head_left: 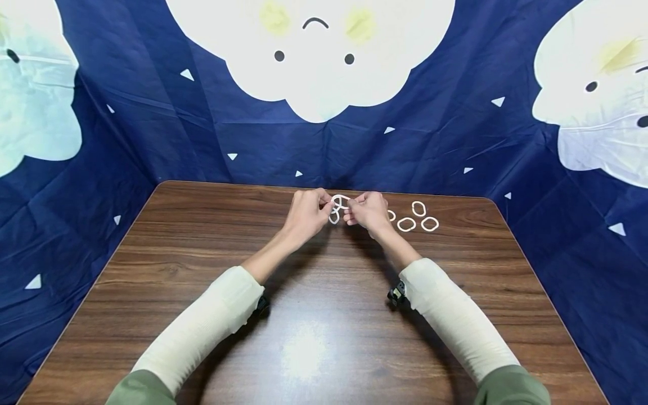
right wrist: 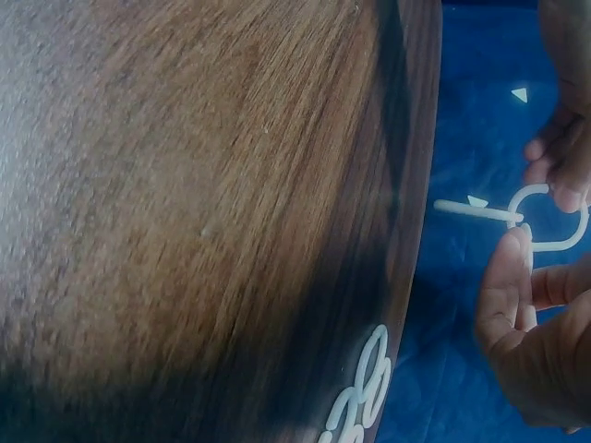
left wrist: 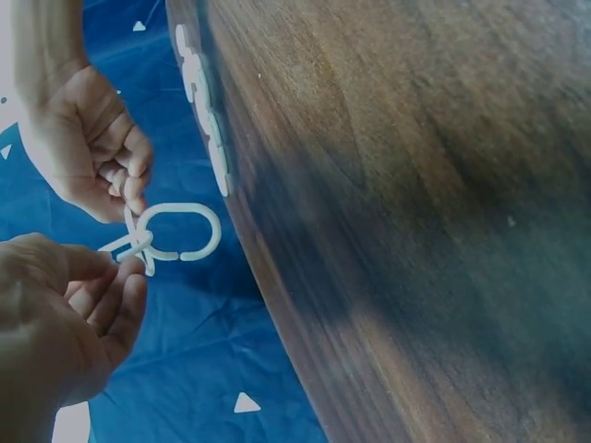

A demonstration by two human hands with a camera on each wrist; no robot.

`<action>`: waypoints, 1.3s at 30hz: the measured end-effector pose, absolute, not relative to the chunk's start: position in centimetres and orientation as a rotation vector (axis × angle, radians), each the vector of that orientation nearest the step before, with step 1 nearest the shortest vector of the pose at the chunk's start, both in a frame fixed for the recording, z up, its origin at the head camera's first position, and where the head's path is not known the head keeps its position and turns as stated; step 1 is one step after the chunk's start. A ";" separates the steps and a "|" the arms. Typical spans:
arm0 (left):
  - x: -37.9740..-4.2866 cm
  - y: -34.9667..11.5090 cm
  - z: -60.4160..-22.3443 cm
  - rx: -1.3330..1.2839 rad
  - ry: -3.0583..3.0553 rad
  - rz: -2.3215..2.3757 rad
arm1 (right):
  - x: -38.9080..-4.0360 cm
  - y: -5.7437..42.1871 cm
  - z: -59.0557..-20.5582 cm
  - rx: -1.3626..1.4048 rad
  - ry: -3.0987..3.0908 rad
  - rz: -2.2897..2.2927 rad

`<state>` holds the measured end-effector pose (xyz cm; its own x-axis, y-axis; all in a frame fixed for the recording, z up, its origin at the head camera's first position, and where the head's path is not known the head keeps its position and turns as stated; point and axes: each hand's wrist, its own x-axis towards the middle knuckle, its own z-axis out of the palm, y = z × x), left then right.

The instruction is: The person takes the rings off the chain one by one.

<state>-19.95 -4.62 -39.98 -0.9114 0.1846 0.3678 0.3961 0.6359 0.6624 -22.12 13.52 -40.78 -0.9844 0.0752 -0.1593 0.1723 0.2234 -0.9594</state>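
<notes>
My left hand [head_left: 306, 215] and right hand [head_left: 369, 212] meet near the table's far edge, each pinching white oval plastic chain links between thumb and fingers. In the left wrist view one link [left wrist: 220, 231] with a small gap in its side hangs looped through the held ones, gripped by neither hand. The right wrist view shows a larger held link [right wrist: 559, 247] spanning both hands, with the hanging link [right wrist: 471, 209] seen edge-on beside it. Fingertips cover parts of the held links, and I cannot tell exactly how these join.
Several loose white links [head_left: 406, 231] lie on the brown wooden table [head_left: 324, 281] just right of my right hand, one partly hidden behind it. Behind the table's far edge hangs a dark blue cloth [head_left: 324, 146] with white clouds and triangles.
</notes>
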 end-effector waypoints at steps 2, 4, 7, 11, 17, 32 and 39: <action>-19.9 -4.6 -40.0 -0.467 -2.592 -1.142 | -22.1 13.4 -40.8 0.251 2.393 -1.883; -19.9 -4.6 -40.0 -0.465 -2.591 -1.138 | -22.1 13.4 -40.8 0.255 2.404 -1.862; -19.9 -4.5 -40.1 -0.462 -2.585 -1.136 | -22.0 13.3 -40.8 0.261 2.428 -1.825; -19.9 -4.5 -40.3 -0.456 -2.578 -1.140 | -22.1 13.3 -40.8 0.259 2.443 -1.795; -19.8 -4.8 -39.7 -0.451 -2.554 -1.176 | -22.3 14.0 -41.3 0.280 2.480 -1.736; -20.3 -5.2 -39.0 -0.470 -2.585 -1.188 | -21.8 15.9 -41.7 0.166 2.563 -1.620; -20.5 -5.1 -39.0 -0.507 -2.570 -1.181 | -21.5 17.2 -41.7 0.159 2.574 -1.576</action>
